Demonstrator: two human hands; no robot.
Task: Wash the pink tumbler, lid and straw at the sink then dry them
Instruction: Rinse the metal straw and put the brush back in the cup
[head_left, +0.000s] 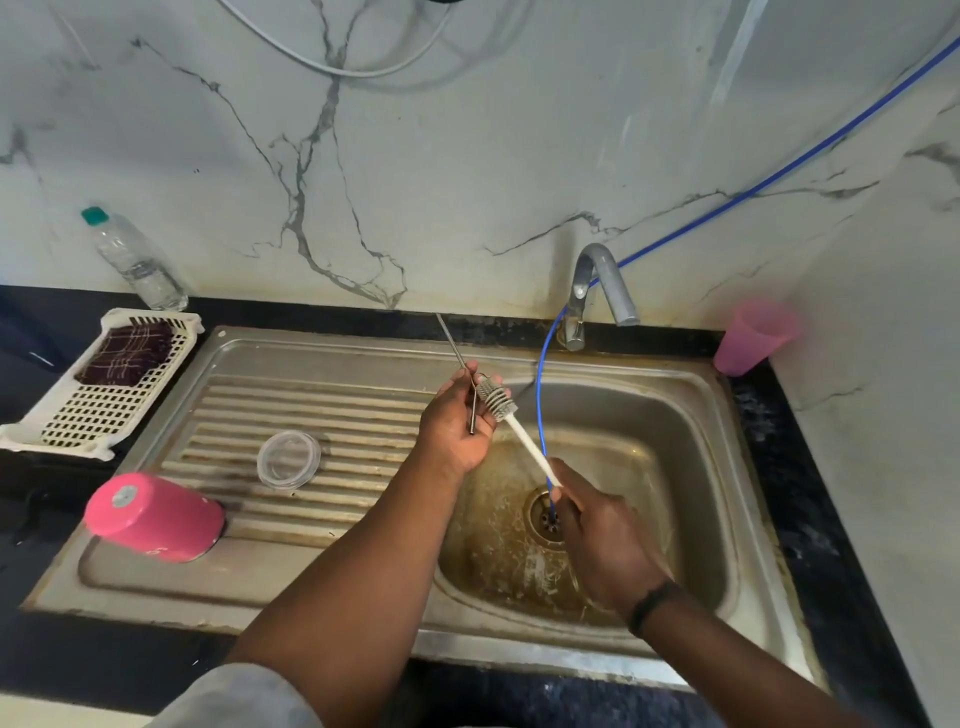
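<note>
Over the sink (675, 395), the left hand (460, 421) holds a metal straw (453, 343); the right hand (597, 530) grips a brush (498, 400). Pink tumbler (156, 514) and clear lid (289, 459) rest on the drainboard (311, 395).

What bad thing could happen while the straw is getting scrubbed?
The metal straw sits loosely in the left hand above the basin, so it might slip toward the open drain. The brush in the right hand could flick dirty water onto the lid lying on the drainboard.
</note>
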